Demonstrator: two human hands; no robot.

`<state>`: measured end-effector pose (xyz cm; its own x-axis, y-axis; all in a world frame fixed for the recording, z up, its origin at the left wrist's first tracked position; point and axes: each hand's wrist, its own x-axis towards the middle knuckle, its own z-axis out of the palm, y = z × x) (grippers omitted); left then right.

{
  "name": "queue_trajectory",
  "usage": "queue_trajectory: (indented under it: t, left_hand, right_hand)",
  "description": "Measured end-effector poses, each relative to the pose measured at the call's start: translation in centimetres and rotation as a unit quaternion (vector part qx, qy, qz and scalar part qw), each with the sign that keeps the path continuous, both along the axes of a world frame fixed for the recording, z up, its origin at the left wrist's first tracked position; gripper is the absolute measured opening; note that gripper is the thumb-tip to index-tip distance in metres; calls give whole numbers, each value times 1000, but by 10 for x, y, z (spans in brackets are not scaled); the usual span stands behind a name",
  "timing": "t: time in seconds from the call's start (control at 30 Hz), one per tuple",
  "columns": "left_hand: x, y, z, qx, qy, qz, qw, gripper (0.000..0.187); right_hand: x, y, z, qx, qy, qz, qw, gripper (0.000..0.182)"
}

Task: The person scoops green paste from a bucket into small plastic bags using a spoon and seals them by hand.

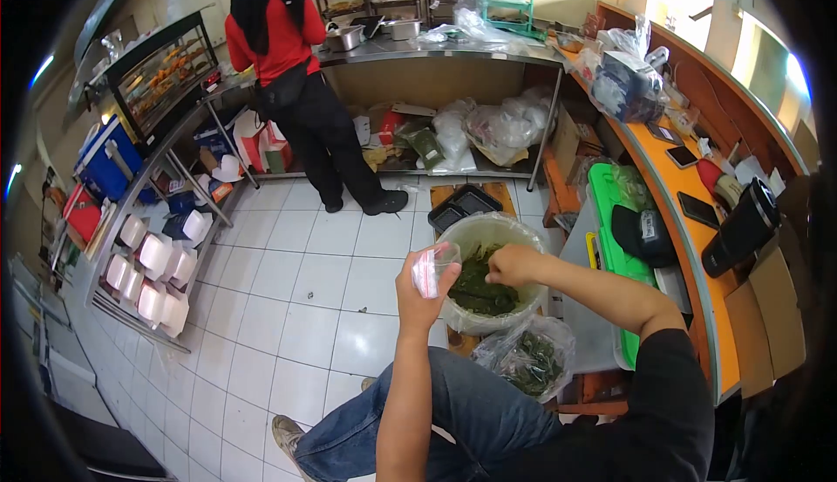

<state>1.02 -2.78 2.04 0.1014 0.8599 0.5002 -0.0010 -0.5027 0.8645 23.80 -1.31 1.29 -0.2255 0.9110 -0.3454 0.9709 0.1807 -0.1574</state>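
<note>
My left hand [420, 295] is closed around a small clear plastic bag [426, 274], held upright at the near left of a round tub. The tub [455, 236] is whitish, lined with clear plastic and partly filled with dark green leaves [478, 293]. Over the leaves, inside the tub's rim, my right hand [508, 266] has its fingers pinched together and pointing down; what they hold, if anything, is too small to tell. Just below the tub sits an open clear plastic bag [545, 353] with more green leaves in it.
A black tray [466, 205] lies behind the tub. To the right are a green lid [602, 220], a black cap [639, 235], a phone [698, 209] and a tumbler [741, 229] on an orange counter [708, 281]. A person in red [277, 37] stands at the back steel counter.
</note>
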Motion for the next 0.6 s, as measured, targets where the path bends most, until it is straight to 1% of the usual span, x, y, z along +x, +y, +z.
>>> queue_trajectory:
  t: [0.03,0.07,0.13,0.17,0.23,0.27,0.3,0.33,0.37,0.43,0.47,0.53,0.57,0.6]
  left_hand:
    - [0,-1,2,0,3,-5,1000,35]
    - [0,-2,4,-12,2,-2,1000,36]
    - [0,0,3,-23,5,0,1000,36]
    - [-1,1,0,-25,1,11,1000,36]
    - [-2,3,-3,-27,1,22,999,36]
    - [-2,4,-3,-38,-4,27,999,36]
    - [-2,5,-3,-47,-9,32,998,36]
    - [-2,5,-2,-47,-5,31,998,36]
    - [-2,4,-1,-37,2,36,999,36]
    - [-4,4,-1,-33,10,45,998,36]
    - [-3,5,-2,-34,-2,39,999,37]
    - [0,7,-4,-41,-17,31,999,37]
    - [-1,9,-5,-28,-1,37,999,37]
    - [0,10,-6,-15,15,42,999,38]
  right_hand:
    - [-1,3,-12,-51,-1,18,999,31]
    - [-4,3,-19,-50,2,13,999,31]
    - [-12,8,-32,-89,-13,58,994,33]
    - [-15,13,-42,-89,-8,56,994,33]
    - [-21,24,-61,-56,12,116,992,32]
    - [-23,31,-75,-56,16,114,992,32]
    - [-25,37,-87,-58,17,140,988,34]
    - [-30,40,-88,-61,17,166,984,35]
    - [-32,42,-89,-62,21,166,984,35]
    - [-33,48,-89,-104,64,201,972,36]
    - [-33,47,-89,-110,65,202,971,36]
    - [-27,42,-94,-64,157,192,967,36]
    - [-26,41,-99,-69,156,188,967,36]
    - [-27,42,-104,-106,172,156,967,35]
